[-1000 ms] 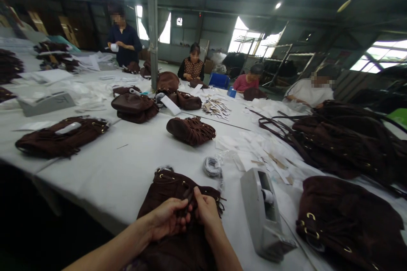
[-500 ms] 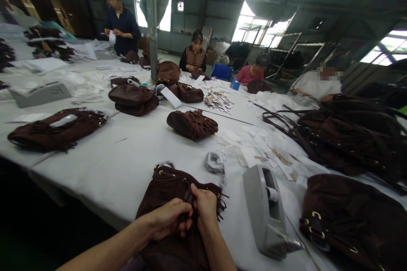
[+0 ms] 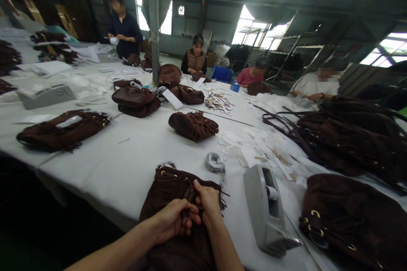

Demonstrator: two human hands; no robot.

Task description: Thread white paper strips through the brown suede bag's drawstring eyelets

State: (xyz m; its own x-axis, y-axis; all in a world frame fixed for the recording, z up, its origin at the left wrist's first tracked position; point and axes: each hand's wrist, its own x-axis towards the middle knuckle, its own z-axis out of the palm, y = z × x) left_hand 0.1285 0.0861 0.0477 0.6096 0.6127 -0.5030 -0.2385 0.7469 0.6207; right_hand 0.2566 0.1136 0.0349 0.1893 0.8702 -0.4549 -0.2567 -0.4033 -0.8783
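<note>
A dark brown suede fringed bag (image 3: pixel 168 186) with gold rings lies on the white table (image 3: pixel 127 156) right in front of me. My left hand (image 3: pixel 173 220) is closed, its fingers pinching a dark strap or tassel on the bag's middle. My right hand (image 3: pixel 208 203) meets it from the right, fingers pressed on the same strap. Both hands touch each other over the bag.
A grey tape dispenser (image 3: pixel 265 211) stands just right of my hands, a coil of white cord (image 3: pixel 214 161) behind the bag. More brown bags lie at right (image 3: pixel 349 220), centre (image 3: pixel 193 125) and left (image 3: pixel 63 129). Paper scraps (image 3: pixel 263 148) cover the table. Several people work at the far side.
My hands stay pinched on the bag's strap; the fingers shift slightly. The view has tilted a little; nothing else on the table moved.
</note>
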